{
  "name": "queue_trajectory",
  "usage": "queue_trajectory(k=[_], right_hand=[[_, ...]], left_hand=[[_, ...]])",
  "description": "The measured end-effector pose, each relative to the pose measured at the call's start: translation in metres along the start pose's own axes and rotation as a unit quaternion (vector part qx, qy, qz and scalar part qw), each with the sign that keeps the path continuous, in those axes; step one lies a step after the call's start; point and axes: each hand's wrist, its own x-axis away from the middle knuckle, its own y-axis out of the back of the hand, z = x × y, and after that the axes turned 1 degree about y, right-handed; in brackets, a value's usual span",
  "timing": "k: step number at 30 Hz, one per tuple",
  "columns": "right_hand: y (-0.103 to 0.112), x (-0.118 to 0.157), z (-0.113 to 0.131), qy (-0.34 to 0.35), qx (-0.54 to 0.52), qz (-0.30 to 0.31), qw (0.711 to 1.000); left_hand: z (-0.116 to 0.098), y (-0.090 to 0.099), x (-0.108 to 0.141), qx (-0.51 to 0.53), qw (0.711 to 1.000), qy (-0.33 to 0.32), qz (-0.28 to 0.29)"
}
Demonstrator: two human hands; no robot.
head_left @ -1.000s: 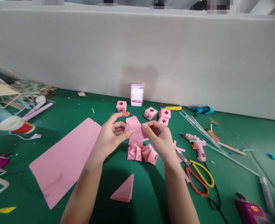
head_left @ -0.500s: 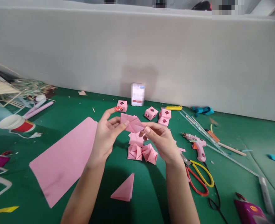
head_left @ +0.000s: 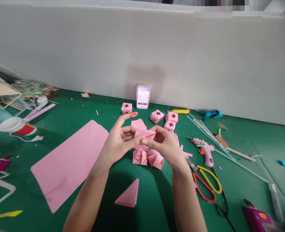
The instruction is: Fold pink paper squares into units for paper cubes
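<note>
A small folded piece of pink paper [head_left: 146, 133] is pinched between my two hands above the green table. My left hand [head_left: 119, 138] grips its left and lower edge, the thumb meeting the other thumb at the front; a red patterned wrap covers the raised index fingertip. My right hand [head_left: 165, 141] holds the right side, with its fingers behind the paper. Just below lie two folded pink paper units [head_left: 155, 159], partly hidden pink pieces beside them. A pink folded triangle [head_left: 129, 195] rests nearer to me. Behind my hands stand several pink paper balls with diamond holes [head_left: 157, 116].
A large pink sheet [head_left: 67, 167] lies at left, near a paper cup [head_left: 17, 126]. On the right are scissors [head_left: 206, 183], a pink glue gun [head_left: 206, 151] with its cord, a yellow cutter [head_left: 180, 111] and glue sticks. A phone [head_left: 142, 97] leans against the white partition [head_left: 84, 51].
The pink paper has been turned and lowered slightly to the right. My hands have come closer together, and both thumbs now meet on its front edge.
</note>
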Motion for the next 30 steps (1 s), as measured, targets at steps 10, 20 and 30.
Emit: queue_trajectory(k=[10,20,30], right_hand=[[0.0006,0.0011,0.0003,0.000,-0.011,-0.007,1.000],[0.0000,0.0028,0.0014,0.000,0.000,0.009,1.000],[0.0026,0.0047,0.0042,0.021,0.058,-0.033,0.998]], left_hand=[[0.0033,0.0067,-0.0008,0.028,0.999,0.020,0.034],[0.0021,0.0034,0.0008,-0.010,1.000,0.002,0.008],[-0.0001,0.0038,-0.0021,0.002,1.000,0.010,-0.026]])
